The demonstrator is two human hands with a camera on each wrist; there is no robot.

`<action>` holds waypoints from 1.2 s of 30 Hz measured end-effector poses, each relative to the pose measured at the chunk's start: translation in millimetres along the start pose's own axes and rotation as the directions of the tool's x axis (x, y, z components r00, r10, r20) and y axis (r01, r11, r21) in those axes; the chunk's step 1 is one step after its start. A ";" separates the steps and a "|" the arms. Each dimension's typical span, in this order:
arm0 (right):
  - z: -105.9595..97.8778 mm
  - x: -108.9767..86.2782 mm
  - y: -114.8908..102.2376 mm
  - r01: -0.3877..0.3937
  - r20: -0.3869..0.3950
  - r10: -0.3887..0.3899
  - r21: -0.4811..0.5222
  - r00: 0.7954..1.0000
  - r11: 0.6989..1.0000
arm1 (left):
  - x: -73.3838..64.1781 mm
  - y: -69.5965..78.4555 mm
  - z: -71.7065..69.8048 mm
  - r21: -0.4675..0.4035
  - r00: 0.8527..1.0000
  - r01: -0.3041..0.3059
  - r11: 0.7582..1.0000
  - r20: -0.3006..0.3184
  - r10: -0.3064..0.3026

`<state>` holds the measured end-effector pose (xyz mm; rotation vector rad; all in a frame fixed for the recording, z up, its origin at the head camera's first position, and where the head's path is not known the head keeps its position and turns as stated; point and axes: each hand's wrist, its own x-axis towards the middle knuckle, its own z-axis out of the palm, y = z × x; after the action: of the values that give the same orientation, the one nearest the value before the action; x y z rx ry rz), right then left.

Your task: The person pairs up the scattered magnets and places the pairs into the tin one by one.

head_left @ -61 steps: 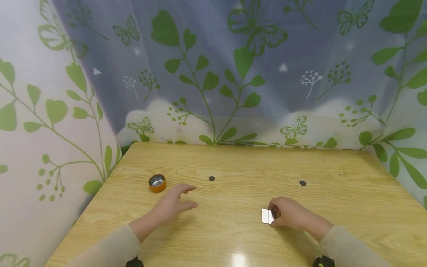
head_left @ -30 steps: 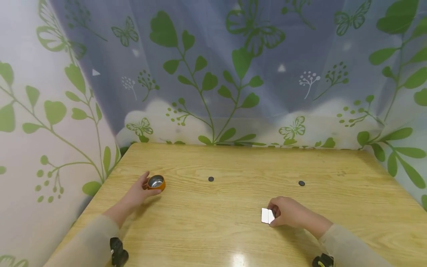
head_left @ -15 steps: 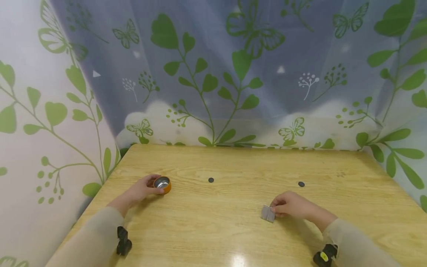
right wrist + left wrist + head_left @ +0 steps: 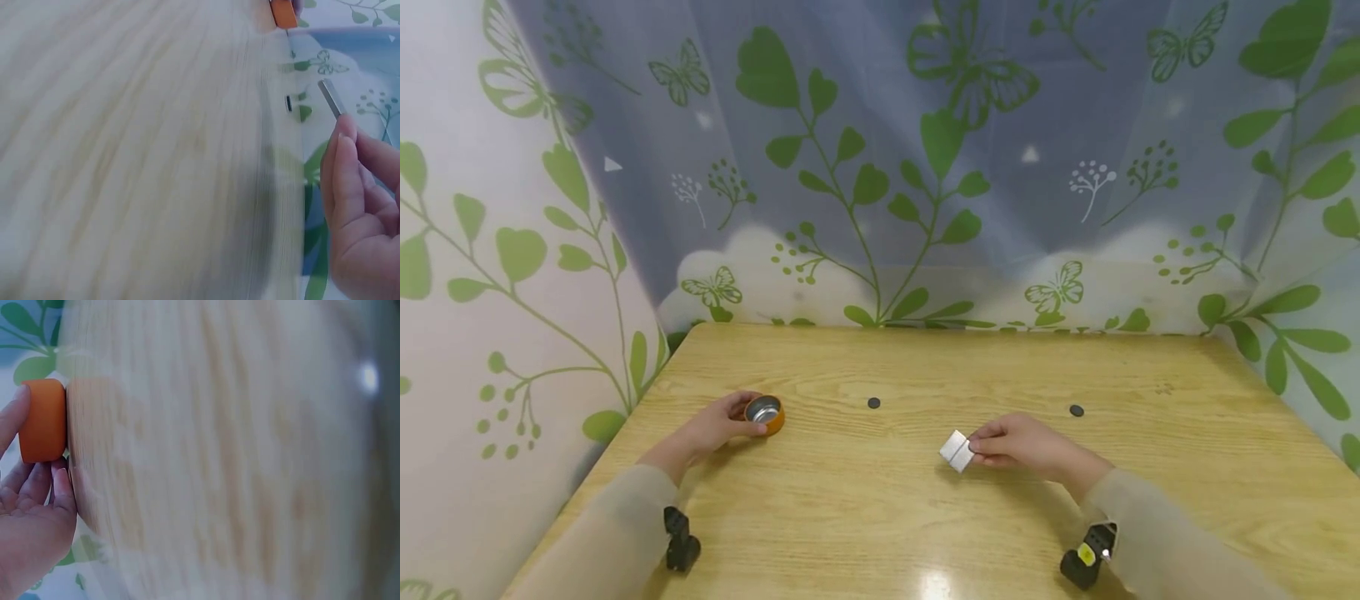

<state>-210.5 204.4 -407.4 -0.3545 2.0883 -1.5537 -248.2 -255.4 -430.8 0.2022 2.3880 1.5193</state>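
Note:
My left hand (image 4: 718, 429) grips a small orange bowl (image 4: 777, 422) with a shiny steel inside, thumb on the near side and fingers behind. In the left wrist view the bowl (image 4: 44, 422) sits with its base at the tabletop. My right hand (image 4: 1030, 450) pinches a small flat silver square piece (image 4: 956, 450) with a dark seam across its middle; its exact kind is unclear. From the right wrist, the silver piece (image 4: 331, 98) shows edge-on between thumb and fingers, held above the table. The right fingertips cover its right edge.
Two dark round discs lie on the wooden table (image 4: 850, 517): one disc (image 4: 874, 403) between the hands and farther back, another disc (image 4: 1077, 411) beyond the right hand. A leaf-patterned curtain (image 4: 865, 167) borders the table's back and sides. Black cameras hang at both wrists.
My left hand moved to the bowl, took hold of it and shifted it slightly right. The right hand raised the silver piece from the table, turned it, and moved it left.

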 end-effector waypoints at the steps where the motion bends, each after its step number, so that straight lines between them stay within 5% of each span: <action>1: 2.5 2.4 -1.5 0.000 0.003 0.000 0.012 1.000 1.000 | 0.0 0.5 0.0 0.000 1.000 0.000 1.000 0.000 0.000; 36: 74.4 81.9 -49.8 0.014 0.022 -0.019 0.184 1.000 0.983 | 0.6 0.8 -1.3 0.060 1.000 0.003 0.998 -0.010 -0.003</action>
<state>-243.3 88.1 -396.2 -0.3225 1.9098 -1.7272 -249.2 -256.0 -429.7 0.2049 2.4424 1.4515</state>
